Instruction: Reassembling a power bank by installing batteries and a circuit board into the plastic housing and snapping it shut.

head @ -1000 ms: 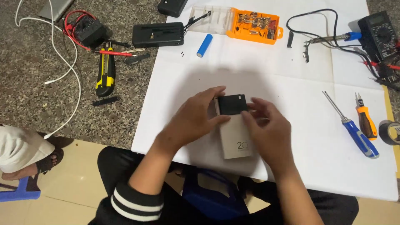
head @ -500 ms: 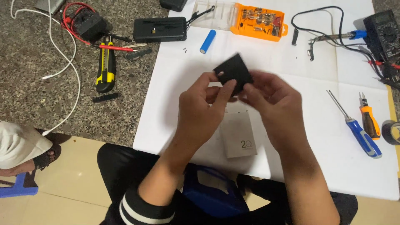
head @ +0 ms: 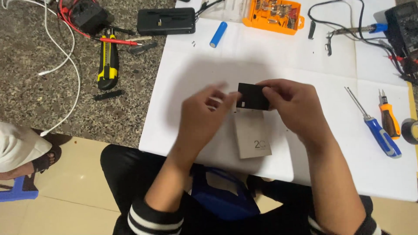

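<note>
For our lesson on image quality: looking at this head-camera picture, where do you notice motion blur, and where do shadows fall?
In the head view the left hand is smeared by motion blur at its fingers, while the right hand, pinching the black flat part, looks sharper. A soft shadow of the hands spreads on the white sheet above them. The blue cylindrical cell and blue-handled screwdriver are crisp; no strong glare shows.

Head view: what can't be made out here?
- Left hand: motion-blurred, so its fingers' contact with the black part is unclear.
- Black part: right edge hidden under right hand.
- Grey box: top hidden behind the part.
- Tape roll, multimeter: cut by right edge.
</note>
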